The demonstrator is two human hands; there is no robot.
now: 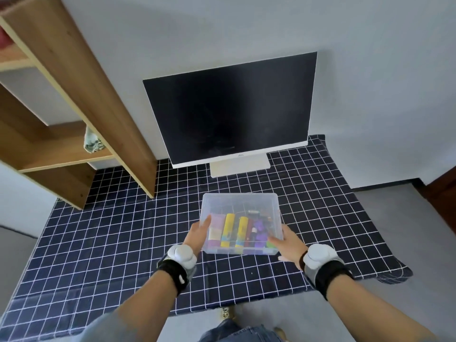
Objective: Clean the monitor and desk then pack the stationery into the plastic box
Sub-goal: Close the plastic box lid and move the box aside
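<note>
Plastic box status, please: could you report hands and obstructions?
Left hand and right hand hold plastic box. Stationery inside. Nothing in the way.

The worktop cloth [103, 243] is navy with a white grid. The monitor [229, 107] is black, framed white. The clear box [240, 202] shows yellow tubes [228, 229], a pink one [215, 228] and purple bits [259, 228]. The shelf [74, 77] is wood-brown.

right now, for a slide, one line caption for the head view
Both hands, left hand and right hand, hold the clear plastic box of stationery before the monitor.
</note>
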